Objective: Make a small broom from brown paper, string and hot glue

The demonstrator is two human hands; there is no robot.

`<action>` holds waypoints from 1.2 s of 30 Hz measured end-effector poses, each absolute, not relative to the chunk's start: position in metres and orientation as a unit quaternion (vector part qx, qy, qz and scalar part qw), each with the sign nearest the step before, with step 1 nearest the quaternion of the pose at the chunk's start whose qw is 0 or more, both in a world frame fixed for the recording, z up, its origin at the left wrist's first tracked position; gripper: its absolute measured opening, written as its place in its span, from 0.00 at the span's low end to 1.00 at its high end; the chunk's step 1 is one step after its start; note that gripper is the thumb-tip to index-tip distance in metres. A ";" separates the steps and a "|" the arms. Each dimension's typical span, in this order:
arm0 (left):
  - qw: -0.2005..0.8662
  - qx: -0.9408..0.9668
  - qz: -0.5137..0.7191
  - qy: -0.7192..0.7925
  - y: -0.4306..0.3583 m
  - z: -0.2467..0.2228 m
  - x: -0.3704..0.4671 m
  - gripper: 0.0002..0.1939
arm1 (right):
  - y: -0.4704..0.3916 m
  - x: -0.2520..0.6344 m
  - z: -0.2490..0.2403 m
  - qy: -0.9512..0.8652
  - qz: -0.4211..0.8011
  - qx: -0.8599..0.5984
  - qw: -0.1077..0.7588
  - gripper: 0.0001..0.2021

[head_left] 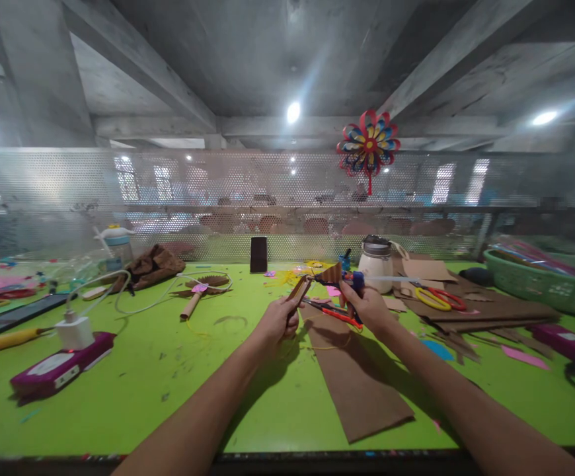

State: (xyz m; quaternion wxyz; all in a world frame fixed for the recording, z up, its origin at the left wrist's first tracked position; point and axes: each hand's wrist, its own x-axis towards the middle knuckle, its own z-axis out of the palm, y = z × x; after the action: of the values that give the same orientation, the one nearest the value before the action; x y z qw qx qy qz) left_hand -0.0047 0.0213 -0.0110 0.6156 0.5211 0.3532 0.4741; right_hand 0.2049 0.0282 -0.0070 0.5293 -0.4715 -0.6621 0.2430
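My left hand (283,318) is closed on a narrow brown paper piece (299,291), held upright and tilted above the table. My right hand (364,305) grips a dark blue glue gun (353,279), its nozzle pointing left and close to the top of the paper piece. A clear glue stick (391,279) sticks out of the gun's rear. Beneath the hands lie red-handled pliers (337,313) and a long brown paper strip (361,383). A brown piece, partly in front of the gun, touches or overlaps it; which, I cannot tell.
A phone (258,255) stands behind the hands, near a lidded jar (377,263). Scissors (439,297) lie on brown paper at right, beside a green basket (545,277). At left are a purple power strip (63,370) and a brown paper flower (199,289).
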 end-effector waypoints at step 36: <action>0.622 0.522 0.470 0.347 0.015 -0.005 -0.008 0.10 | 0.018 0.201 -0.002 -0.672 0.280 -0.450 0.517 0.25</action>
State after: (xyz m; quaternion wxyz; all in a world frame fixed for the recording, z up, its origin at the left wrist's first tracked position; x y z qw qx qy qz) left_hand -0.0081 0.0148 -0.0051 0.6219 0.5221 0.3466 0.4695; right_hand 0.2011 0.0179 -0.0018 0.5167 -0.4502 -0.6723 0.2797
